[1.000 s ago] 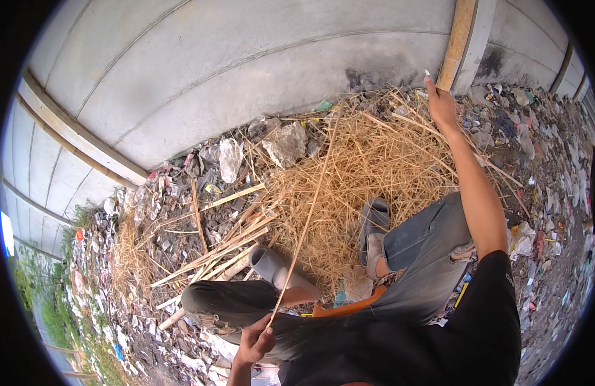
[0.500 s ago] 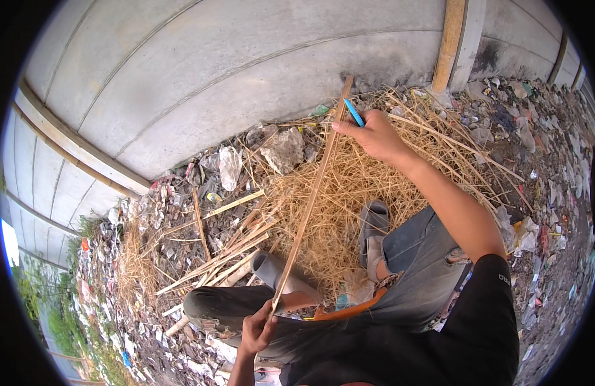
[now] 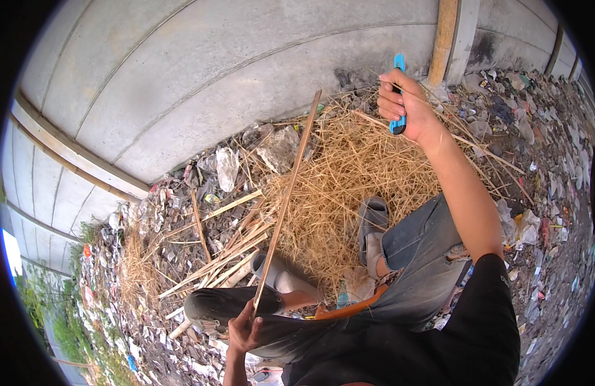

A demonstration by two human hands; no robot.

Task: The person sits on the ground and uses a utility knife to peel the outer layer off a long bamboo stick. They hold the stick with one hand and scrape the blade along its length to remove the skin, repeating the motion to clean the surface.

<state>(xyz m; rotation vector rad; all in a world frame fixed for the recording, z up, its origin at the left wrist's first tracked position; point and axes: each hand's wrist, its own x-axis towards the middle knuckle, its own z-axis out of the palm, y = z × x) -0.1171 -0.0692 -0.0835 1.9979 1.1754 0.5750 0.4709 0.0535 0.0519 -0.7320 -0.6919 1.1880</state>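
From where I sit, I would first mind the grip: the left hand point(image 3: 244, 333) has the bamboo strip point(image 3: 286, 202) by its lower end, pinched between thumb and fingers, and I would want that hold firm enough that the long free length cannot roll. The right hand point(image 3: 413, 109) has its fingers curled around a blue utility knife point(image 3: 397, 126), clear of the strip and up to its right. A thin fibre seems to lie across those right fingers; I would shake it free before laying the edge on the wood. For any pass of the blade, I judge a shallow angle and light, even pressure best, with the edge led away from the left thumb and from the left shoe point(image 3: 279, 275), which lies beyond the left fingertips and under the line of the strip. I cannot make out how much blade is out, so I would check that before contact.

The strip itself is long, narrow and straight, with a brown face. It slants up from the left fingers, leaning slightly right, to a squared-looking tip left of the right fingers, in front of the concrete wall point(image 3: 246, 71). Such a slender piece would probably flex. Below the right fingers spreads a heap of straw-coloured shavings point(image 3: 349, 186); paler loose strips point(image 3: 230, 254) lie beyond the left fingers, to their upper left.
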